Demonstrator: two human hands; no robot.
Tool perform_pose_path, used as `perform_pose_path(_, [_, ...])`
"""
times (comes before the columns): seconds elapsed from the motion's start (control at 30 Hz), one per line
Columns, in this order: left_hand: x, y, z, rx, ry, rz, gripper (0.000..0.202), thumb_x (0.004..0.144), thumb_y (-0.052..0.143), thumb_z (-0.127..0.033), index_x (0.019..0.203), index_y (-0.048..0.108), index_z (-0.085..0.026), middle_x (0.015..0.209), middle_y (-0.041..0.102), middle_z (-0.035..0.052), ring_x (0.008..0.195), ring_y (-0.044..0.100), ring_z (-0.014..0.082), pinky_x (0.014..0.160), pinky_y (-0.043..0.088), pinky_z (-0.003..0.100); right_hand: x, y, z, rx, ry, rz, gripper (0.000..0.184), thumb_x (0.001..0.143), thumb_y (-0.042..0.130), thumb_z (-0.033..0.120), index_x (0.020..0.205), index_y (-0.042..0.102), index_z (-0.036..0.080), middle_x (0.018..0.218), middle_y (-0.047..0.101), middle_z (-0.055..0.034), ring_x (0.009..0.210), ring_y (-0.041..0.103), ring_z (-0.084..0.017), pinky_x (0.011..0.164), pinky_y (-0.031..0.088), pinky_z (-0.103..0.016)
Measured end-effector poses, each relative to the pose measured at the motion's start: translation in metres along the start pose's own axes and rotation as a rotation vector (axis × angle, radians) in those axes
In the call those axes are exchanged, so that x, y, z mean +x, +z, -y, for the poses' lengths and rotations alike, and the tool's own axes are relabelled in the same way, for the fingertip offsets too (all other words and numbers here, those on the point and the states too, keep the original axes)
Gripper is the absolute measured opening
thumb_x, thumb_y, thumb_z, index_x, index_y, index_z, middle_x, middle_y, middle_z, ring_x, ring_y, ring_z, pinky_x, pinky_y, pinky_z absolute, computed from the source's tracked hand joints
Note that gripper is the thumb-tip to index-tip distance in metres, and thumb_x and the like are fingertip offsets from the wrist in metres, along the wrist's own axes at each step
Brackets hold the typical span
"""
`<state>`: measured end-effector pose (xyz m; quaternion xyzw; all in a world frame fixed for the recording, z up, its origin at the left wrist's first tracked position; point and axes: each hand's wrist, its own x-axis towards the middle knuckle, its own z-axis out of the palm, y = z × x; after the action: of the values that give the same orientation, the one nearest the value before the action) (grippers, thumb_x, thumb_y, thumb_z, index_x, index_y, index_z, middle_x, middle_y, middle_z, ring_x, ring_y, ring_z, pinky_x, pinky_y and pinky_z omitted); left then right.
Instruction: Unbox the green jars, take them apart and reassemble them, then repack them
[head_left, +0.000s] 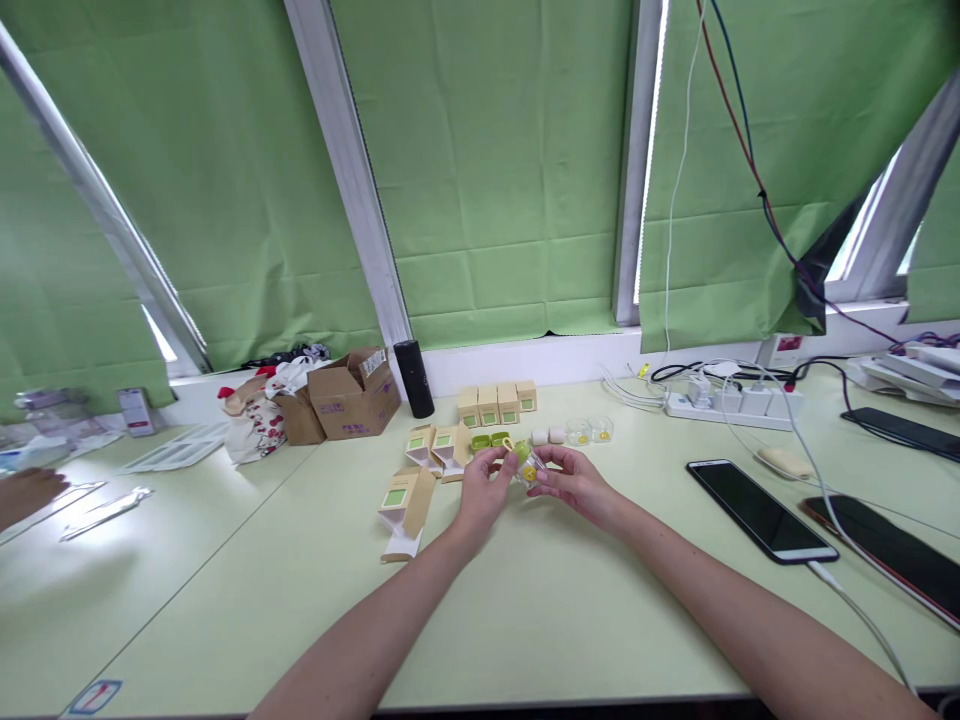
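Both of my hands meet over the pale green table (pixel 525 600), holding one small clear plastic case (pixel 528 467) with green and yellow parts inside. My left hand (pixel 484 490) pinches its left side, my right hand (pixel 574 482) grips its right side. Just behind lie two small green pieces (pixel 490 440), two white caps (pixel 548 435) and two clear cases (pixel 589 431). A row of several closed tan boxes (pixel 496 402) stands farther back. Opened tan boxes (pixel 439 447) lie to the left, one (pixel 403 508) close to my left wrist.
A black cylinder (pixel 414 378) and an open cardboard carton (pixel 352 393) stand at the back. Phones (pixel 760 510) lie charging at the right, beside a white power strip (pixel 731 403) with cables. Another person's hand (pixel 26 492) shows at the far left edge.
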<state>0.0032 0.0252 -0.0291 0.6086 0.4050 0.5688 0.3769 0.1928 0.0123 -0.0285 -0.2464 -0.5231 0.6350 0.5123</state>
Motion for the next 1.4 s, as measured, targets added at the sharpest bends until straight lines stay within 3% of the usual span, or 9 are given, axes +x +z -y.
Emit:
perform_pose_path(0.53, [-0.002, 0.0, -0.001, 0.016, 0.011, 0.013, 0.051, 0.081, 0.076, -0.065, 0.09, 0.078, -0.015, 0.087, 0.074, 0.0078, 0.088, 0.067, 0.0227, 0.08, 0.052, 0.031, 0.002, -0.004, -0.007, -0.007, -0.009, -0.008, 0.047, 0.067, 0.095, 0.039, 0.105, 0.075, 0.02, 0.105, 0.066, -0.0034, 0.089, 0.07, -0.022, 0.089, 0.062, -0.045])
perform_pose_path(0.77, [-0.002, -0.001, 0.002, 0.023, 0.006, 0.018, 0.05, 0.082, 0.077, -0.062, 0.098, 0.079, -0.015, 0.097, 0.074, 0.01, 0.096, 0.067, 0.0246, 0.082, 0.052, 0.032, 0.003, -0.006, -0.012, -0.052, -0.015, -0.024, 0.055, 0.067, 0.095, 0.038, 0.114, 0.071, 0.022, 0.117, 0.068, -0.0062, 0.089, 0.073, -0.022, 0.091, 0.061, -0.047])
perform_pose_path(1.07, [-0.002, -0.002, 0.001, 0.035, -0.007, 0.037, 0.05, 0.082, 0.076, -0.063, 0.097, 0.08, -0.016, 0.102, 0.076, 0.0113, 0.099, 0.069, 0.0262, 0.082, 0.054, 0.032, 0.001, -0.004, -0.007, -0.133, -0.047, 0.004, 0.064, 0.072, 0.092, 0.036, 0.127, 0.061, 0.028, 0.112, 0.067, -0.0041, 0.089, 0.076, -0.022, 0.093, 0.06, -0.048])
perform_pose_path(1.4, [-0.002, -0.002, -0.002, 0.0, -0.001, 0.045, 0.054, 0.08, 0.076, -0.066, 0.101, 0.08, -0.016, 0.104, 0.078, 0.0128, 0.105, 0.071, 0.0302, 0.086, 0.056, 0.036, 0.001, 0.001, -0.005, -0.14, -0.084, 0.005, 0.062, 0.074, 0.09, 0.038, 0.126, 0.057, 0.029, 0.115, 0.064, -0.0038, 0.087, 0.076, -0.02, 0.091, 0.061, -0.045])
